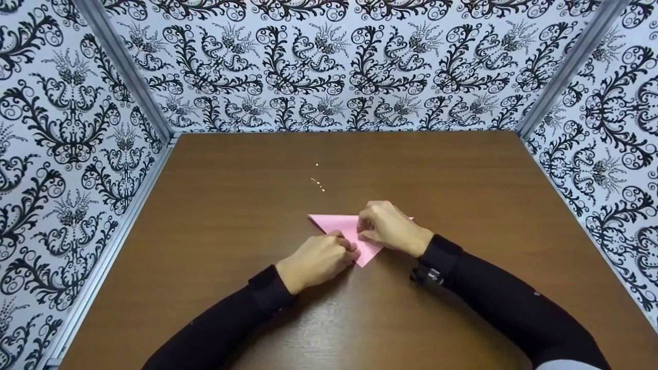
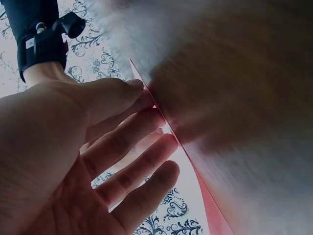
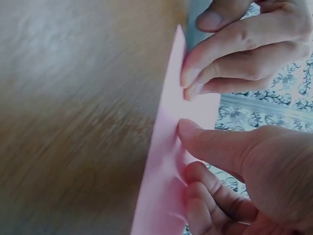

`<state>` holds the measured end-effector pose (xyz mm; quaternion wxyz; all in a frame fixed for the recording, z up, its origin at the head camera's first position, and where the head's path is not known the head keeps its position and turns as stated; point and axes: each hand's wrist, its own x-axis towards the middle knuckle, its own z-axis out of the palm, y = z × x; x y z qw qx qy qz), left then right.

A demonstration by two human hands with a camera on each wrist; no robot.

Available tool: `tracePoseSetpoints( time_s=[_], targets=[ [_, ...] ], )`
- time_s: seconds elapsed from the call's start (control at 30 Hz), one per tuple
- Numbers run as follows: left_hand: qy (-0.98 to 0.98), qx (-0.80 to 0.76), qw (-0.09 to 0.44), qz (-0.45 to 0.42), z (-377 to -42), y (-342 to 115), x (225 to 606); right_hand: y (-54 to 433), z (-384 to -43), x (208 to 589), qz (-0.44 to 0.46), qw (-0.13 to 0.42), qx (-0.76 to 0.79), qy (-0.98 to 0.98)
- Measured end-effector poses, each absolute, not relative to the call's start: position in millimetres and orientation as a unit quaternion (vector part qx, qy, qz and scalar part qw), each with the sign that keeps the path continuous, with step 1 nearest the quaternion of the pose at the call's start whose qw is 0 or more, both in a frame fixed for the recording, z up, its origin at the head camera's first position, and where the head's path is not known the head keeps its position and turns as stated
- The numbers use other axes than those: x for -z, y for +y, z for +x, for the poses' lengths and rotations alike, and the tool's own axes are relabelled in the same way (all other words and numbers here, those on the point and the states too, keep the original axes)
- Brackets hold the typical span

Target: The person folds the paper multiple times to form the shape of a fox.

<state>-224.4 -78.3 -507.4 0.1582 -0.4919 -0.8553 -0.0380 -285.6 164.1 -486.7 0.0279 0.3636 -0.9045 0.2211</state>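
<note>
A sheet of pink paper [image 1: 331, 222], folded into a triangle, lies on the wooden table with one corner towards the person. My left hand [image 1: 321, 259] rests on its near left part, fingertips pressing the paper; in the left wrist view the fingers are only slightly bent. On the right part of the triangle, my right hand [image 1: 393, 226] has its fingers curled, with the thumb and fingertips on the paper. The right wrist view shows the pink paper [image 3: 161, 161] buckling slightly near those fingertips. The right hand covers part of its far edge.
Small white specks [image 1: 318, 183] show on the brown table [image 1: 231, 195] beyond the paper. Patterned black-and-white panels [image 1: 329, 61] with metal profiles enclose the table at the back and both sides.
</note>
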Motion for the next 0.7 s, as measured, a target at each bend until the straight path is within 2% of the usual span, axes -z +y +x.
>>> tracePoseSetpoints(
  time_s=[0.33,0.7],
  targets=[
    [-0.866,0.039,0.137,-0.479,-222.7,-76.9,506.5,164.8,-301.7,493.4,0.313,0.033,-0.231,-0.921],
    [-0.857,0.031,0.15,-0.492,-225.2,-77.1,503.3,160.8,-320.4,491.5,0.293,0.033,-0.227,-0.928]
  ],
)
